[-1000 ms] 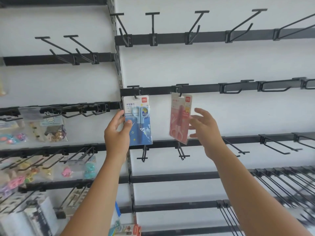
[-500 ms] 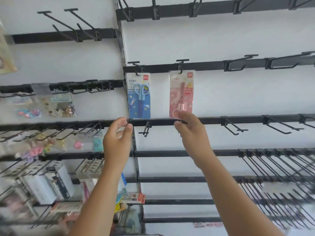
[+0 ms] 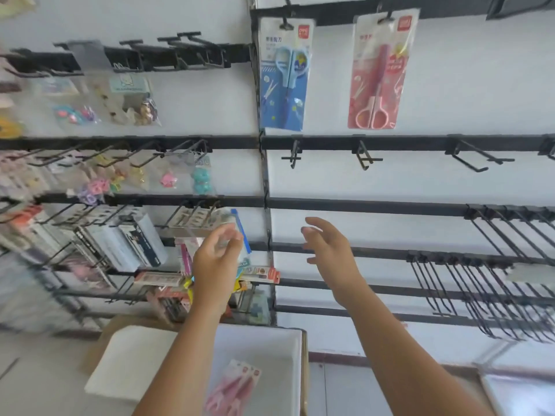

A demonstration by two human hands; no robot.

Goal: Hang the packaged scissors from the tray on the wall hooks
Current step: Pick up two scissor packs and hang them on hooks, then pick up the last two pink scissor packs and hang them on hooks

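A blue pack of scissors (image 3: 284, 75) and a pink pack of scissors (image 3: 380, 70) hang side by side from hooks on the top black rail. Below, a white tray (image 3: 267, 343) holds pink scissor packs (image 3: 232, 388) near its front. My left hand (image 3: 217, 267) hovers above the tray with fingers loosely curled and nothing in it. My right hand (image 3: 329, 255) is beside it in front of the wall, fingers spread and empty. Both hands are well below the hung packs.
Empty black hooks (image 3: 365, 156) stick out from the rail just under the hung packs, with more long hooks (image 3: 480, 262) at lower right. Racks on the left carry small packaged goods (image 3: 120, 247) and hair clips. A pale sheet (image 3: 129, 361) lies left of the tray.
Both hands came off the hung packs and dropped down toward the tray. The view tilted downward, bringing the tray and its pink packs into sight.
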